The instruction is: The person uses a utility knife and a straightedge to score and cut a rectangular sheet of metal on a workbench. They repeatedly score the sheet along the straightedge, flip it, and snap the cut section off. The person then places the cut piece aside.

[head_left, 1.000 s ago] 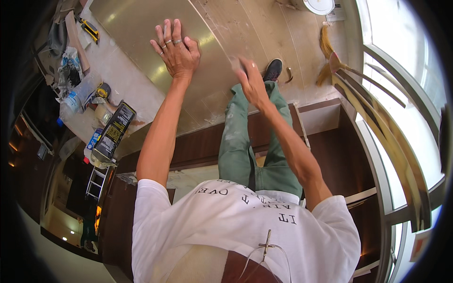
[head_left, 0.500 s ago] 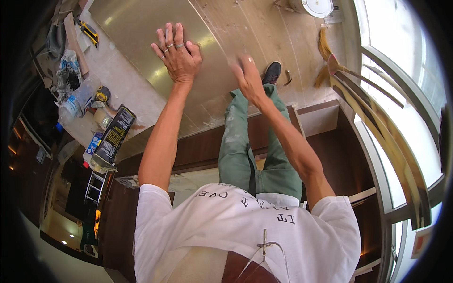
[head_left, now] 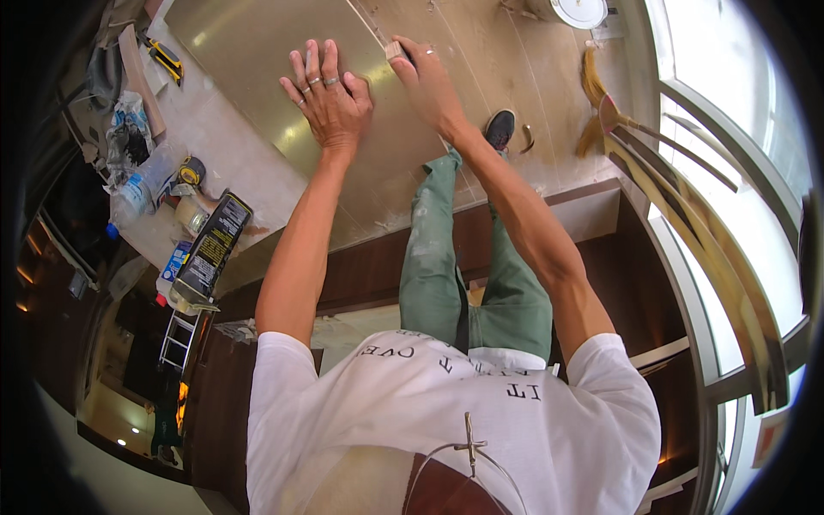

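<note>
My left hand (head_left: pixel 330 99) lies flat, fingers spread, on a large shiny metal panel (head_left: pixel 249 51); it wears several rings. My right hand (head_left: pixel 427 79) is just to the right of it, closed around a small pale block (head_left: pixel 396 50) that it presses against the panel's right edge. A tiled surface (head_left: pixel 489 51) lies beyond that edge. Both forearms reach up from my white shirt. My green trouser legs and a dark shoe (head_left: pixel 499 129) show between the arms.
A ledge at the left holds a black-and-yellow box (head_left: pixel 210 249), a tape roll (head_left: pixel 190 172), plastic bottles (head_left: pixel 142 184), a bag and a yellow utility knife (head_left: pixel 167 58). A white bucket (head_left: pixel 579 10) and a yellow broom (head_left: pixel 592 86) are at the upper right, beside window frames (head_left: pixel 730 257).
My right hand has slid farther away along the panel's edge with the block, ending close beside my left hand. The left hand has stayed flat on the panel.
</note>
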A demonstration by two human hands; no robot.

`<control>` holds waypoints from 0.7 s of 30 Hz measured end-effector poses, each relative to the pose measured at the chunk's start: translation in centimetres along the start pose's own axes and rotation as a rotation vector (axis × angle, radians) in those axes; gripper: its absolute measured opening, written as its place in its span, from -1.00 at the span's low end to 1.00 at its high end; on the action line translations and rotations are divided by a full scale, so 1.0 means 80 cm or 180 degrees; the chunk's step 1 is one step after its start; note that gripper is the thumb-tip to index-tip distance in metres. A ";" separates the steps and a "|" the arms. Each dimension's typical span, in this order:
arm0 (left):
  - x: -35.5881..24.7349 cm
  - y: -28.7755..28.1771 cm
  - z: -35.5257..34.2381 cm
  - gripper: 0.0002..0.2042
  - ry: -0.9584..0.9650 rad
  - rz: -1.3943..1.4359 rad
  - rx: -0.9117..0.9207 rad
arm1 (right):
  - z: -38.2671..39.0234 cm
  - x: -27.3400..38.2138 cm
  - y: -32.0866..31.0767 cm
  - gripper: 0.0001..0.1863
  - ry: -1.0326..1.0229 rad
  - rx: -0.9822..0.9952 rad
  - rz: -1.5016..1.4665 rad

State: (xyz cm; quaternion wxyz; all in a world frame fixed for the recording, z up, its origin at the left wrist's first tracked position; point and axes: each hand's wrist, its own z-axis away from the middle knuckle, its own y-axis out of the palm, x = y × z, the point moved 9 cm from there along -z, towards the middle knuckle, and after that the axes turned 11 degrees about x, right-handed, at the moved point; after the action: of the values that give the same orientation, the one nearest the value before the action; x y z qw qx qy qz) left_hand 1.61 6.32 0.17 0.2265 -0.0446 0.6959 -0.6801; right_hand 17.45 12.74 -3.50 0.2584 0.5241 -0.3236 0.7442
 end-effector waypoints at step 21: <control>0.002 -0.001 0.007 -0.39 -0.0074 -0.0024 0.0095 | 0.008 -0.003 0.002 -0.53 0.0082 -0.0056 0.0023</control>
State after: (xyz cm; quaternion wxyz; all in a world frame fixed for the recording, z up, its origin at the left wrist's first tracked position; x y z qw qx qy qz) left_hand 1.66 5.74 0.24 0.2326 -0.0518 0.6828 -0.6907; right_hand 17.79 12.13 -3.58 0.2644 0.5111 -0.3286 0.7489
